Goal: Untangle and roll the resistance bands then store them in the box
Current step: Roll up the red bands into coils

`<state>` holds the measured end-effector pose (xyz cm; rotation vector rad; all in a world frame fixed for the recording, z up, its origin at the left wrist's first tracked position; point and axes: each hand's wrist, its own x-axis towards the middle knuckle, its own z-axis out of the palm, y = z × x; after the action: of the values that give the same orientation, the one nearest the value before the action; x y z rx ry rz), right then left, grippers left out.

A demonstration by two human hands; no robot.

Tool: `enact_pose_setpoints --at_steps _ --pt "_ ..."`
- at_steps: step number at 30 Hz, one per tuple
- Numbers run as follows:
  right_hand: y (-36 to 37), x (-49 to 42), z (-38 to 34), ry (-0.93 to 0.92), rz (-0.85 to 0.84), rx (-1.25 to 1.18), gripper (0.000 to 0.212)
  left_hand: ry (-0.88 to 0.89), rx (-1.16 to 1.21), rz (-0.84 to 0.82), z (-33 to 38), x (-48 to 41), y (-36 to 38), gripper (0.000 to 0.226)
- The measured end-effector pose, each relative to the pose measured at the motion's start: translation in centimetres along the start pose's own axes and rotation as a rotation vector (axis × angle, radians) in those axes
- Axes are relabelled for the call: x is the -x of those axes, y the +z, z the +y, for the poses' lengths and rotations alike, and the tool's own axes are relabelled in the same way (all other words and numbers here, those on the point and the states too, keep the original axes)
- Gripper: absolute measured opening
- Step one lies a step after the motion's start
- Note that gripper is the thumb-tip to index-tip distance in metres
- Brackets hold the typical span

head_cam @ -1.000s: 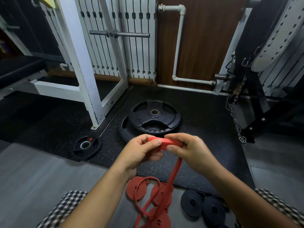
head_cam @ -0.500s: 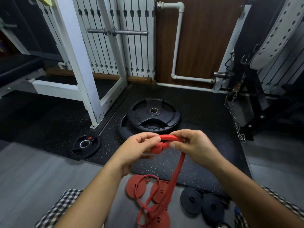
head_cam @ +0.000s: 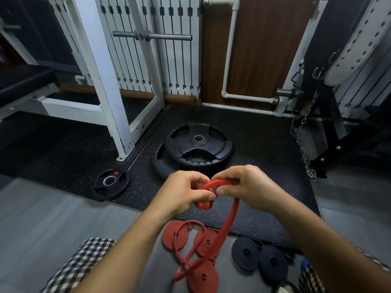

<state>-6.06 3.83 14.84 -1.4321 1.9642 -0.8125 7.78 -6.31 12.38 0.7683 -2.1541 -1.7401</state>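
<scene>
Left hand: your left hand (head_cam: 183,193), at the centre of the frame, has its fingers and thumb curled round the folded end of a long flat red rubber resistance band (head_cam: 230,220).
Right hand: your right hand (head_cam: 248,187), just right of it, pinches the band's top arc between thumb and curled fingers.
Band: it hangs from your hands to the lower centre, and its loose loops lie over the rolls there.
Red rolls: three flat red rolled bands (head_cam: 174,236) lie on the grey floor (head_cam: 53,218) at lower centre.
Black rolls: two black rolled bands (head_cam: 245,252) lie at lower right, touching each other.
Background: two stacked large black weight plates (head_cam: 198,142) rest on the speckled black mat (head_cam: 264,166), with a white steel rack (head_cam: 105,81) at upper left.
</scene>
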Motion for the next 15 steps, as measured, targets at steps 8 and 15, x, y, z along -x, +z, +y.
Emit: enact_pose_setpoints --at_steps 8,15 --pt "-0.3 0.0 -0.2 -0.007 0.026 -0.322 0.027 -0.018 0.229 0.052 0.4 0.4 0.4 0.007" --pt "0.5 0.3 0.1 0.013 0.113 -0.605 0.016 -0.016 0.439 0.223 0.4 0.1 1.5 0.006"
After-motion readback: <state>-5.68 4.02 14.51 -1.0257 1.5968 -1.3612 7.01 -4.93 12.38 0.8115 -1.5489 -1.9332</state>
